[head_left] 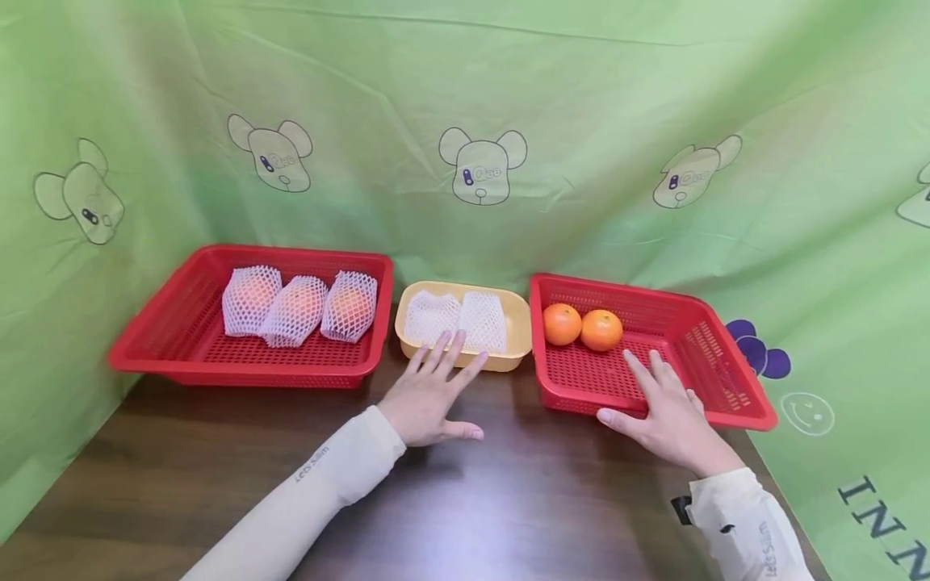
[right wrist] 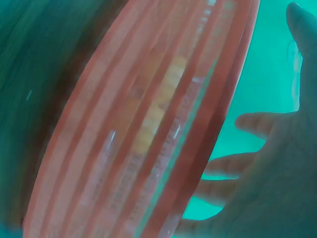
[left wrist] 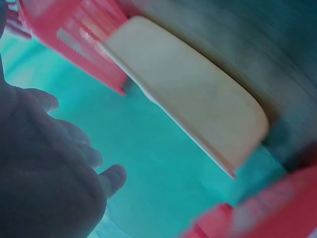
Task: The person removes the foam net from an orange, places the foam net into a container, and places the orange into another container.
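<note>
Nothing is held by the outspread left hand [head_left: 429, 399] or right hand [head_left: 670, 413]; at the frame's centre, foam nets [head_left: 483, 321], likely light and soft, are best pinched by an edge, while two oranges [head_left: 563, 324] right of centre, probably firm and slick, are best cupped round their sides.

over the head camera i see a wrinkled green fabric backdrop [head_left: 581, 97] rising behind the dark wood-grain surface [head_left: 523, 524]. i make out cartoon bear heads [head_left: 483, 173] printed on the fabric, with a white smiley face [head_left: 808, 413] and dark lettering [head_left: 881, 516] at right.
</note>
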The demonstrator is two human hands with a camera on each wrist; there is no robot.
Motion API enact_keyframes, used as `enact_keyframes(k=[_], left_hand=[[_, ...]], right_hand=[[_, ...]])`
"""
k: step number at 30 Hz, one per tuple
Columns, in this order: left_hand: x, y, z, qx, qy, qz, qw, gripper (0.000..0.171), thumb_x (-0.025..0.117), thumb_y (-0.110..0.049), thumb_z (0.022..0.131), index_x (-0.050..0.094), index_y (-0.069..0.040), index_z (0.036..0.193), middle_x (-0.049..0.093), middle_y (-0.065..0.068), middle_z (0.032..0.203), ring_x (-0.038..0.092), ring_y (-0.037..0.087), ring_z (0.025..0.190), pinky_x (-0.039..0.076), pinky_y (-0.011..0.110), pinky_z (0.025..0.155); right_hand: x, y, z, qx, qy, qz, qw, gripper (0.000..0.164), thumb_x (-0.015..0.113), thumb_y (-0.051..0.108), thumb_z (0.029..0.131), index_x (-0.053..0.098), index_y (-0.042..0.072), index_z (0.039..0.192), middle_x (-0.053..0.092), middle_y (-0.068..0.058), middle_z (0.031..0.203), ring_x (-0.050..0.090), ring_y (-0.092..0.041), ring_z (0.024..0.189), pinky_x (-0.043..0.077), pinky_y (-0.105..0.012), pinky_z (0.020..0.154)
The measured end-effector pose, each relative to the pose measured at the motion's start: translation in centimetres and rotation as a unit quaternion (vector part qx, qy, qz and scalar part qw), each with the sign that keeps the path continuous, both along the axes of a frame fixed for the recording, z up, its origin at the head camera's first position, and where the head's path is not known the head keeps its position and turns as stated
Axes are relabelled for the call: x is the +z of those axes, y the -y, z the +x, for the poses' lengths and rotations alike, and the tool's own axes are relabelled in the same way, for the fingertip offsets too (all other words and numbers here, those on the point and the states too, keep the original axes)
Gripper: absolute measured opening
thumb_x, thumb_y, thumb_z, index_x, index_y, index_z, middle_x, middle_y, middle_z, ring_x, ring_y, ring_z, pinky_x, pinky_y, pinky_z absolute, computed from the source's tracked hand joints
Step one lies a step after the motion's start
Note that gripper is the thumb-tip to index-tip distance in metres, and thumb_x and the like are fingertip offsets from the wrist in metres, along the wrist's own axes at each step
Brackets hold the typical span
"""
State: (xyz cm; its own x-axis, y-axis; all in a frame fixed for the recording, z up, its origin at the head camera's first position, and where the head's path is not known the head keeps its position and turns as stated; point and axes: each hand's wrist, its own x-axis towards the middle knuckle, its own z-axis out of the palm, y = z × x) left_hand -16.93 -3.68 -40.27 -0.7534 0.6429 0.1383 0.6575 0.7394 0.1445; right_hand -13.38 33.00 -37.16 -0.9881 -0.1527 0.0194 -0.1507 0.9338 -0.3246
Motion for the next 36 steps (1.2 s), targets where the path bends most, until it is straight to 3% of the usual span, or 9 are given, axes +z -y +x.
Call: enact_keyframes(k=[9,22,30,36], left_hand=[[0.6,4.3,-0.7,0.041,-0.015,-0.005,0.999,0.106,0.059,-0.077,0.084,0.019,-0.02,0.164,0.005,0.022,0.166,0.001,0.04,0.152,0.012,0.061,0.117],[0.6,8.6,-1.4,0.121,0.025,-0.005,0.9923,0.105,0.065,-0.069,0.086,0.018,-0.017,0.163,0.002,0.021,0.167,-0.002,0.04,0.152,0.008,0.063,0.117],[0.7,11.4,-1.8,0.152,0.033,-0.009,0.9878,0.1,0.06,-0.068,0.088,0.021,-0.013,0.162,0.009,0.024,0.166,0.003,0.043,0.151,0.008,0.063,0.117],[0.8,14.1,-1.9,0.188,0.04,-0.004,0.9813,0.092,0.055,-0.065,0.093,0.023,-0.012,0.162,0.007,0.025,0.166,0.0,0.045,0.151,0.008,0.065,0.116]], right_hand=[[0.1,4.9,-1.2,0.047,-0.015,-0.042,0.998,0.105,0.071,0.064,0.084,0.02,0.017,0.163,0.009,-0.028,0.164,0.014,-0.051,0.146,0.014,-0.078,0.104],[-0.1,12.3,-4.2,0.114,-0.037,-0.056,0.991,0.108,0.07,0.071,0.081,0.024,0.017,0.162,0.009,-0.022,0.166,0.01,-0.039,0.151,0.009,-0.068,0.113],[-1.0,18.4,-5.9,0.15,-0.058,-0.05,0.986,0.105,0.066,0.073,0.082,0.027,0.017,0.161,0.013,-0.022,0.165,0.012,-0.037,0.152,0.009,-0.068,0.114],[-1.6,24.1,-7.6,0.174,-0.041,-0.051,0.983,0.103,0.065,0.072,0.084,0.026,0.018,0.162,0.012,-0.019,0.166,0.013,-0.035,0.152,0.01,-0.067,0.115]])
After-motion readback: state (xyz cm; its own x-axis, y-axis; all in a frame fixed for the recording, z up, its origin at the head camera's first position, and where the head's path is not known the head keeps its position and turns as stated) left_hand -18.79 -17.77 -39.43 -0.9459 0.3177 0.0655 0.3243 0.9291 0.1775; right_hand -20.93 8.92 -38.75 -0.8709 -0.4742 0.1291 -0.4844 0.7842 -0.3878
